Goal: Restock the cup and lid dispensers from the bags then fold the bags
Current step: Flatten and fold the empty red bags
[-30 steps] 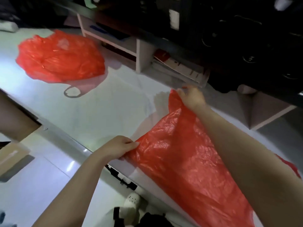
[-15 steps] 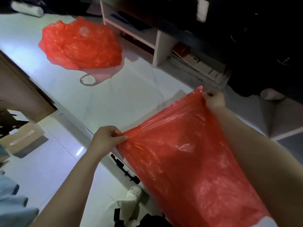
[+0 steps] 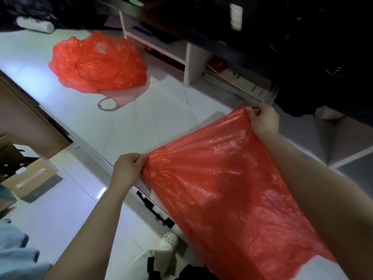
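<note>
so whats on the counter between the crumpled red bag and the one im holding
In the head view, only bare white counter, crossed by a shadow, lies between the crumpled bag and the held bag.

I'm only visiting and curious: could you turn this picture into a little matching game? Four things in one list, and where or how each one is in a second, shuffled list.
Things
1. near red bag
2. far red bag
3. cardboard box
4. white shoe

Places or states
A. on the floor, at the left edge of the view
B. lying in a crumpled heap on the white counter
C. spread out, its edge pinched by the left hand and the right hand
D. on the floor, near the bottom of the view

Pairs: 1-C, 2-B, 3-A, 4-D
</note>
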Tool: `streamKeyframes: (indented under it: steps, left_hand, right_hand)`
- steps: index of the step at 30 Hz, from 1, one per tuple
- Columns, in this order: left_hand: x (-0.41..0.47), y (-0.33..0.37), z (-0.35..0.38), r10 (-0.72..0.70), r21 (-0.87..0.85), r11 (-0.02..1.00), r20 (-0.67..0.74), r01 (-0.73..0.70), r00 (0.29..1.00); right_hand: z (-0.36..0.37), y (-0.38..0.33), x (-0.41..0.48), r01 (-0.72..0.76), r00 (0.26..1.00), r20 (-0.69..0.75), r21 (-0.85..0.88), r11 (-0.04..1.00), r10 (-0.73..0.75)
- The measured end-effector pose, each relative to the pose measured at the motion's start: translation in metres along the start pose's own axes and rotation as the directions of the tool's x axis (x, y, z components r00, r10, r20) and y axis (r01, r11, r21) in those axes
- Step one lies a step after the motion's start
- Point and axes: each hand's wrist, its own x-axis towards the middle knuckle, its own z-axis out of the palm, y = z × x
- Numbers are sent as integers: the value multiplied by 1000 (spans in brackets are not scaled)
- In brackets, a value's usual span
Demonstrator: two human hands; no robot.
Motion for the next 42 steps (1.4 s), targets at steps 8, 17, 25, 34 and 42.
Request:
streamKeyframes:
  steps: [8,17,25,34,42]
  left_hand:
    - [-10,6,2,59,166,985,-51,-50,997]
    - [15,91,71,574,320,674,341,-666,744]
    - [45,131,154,598,313,410,617,-857,512]
    - [86,157,218,512,295,266,763,-918,394]
    - [97,135,226,506,345,270,743,-899,437]
  right_hand:
    - [-29,4,-69,88,996,30,-101,991,-86]
    - [-45,72,-183,88,968,248,-472,877,36]
    - [-97,113,-183,-289,957,-109,-411,864,269]
    - [-142,148,-202,-280,943,76,-345,896,324]
    - [-148,170,-202,-448,880,-12,-350,823,474]
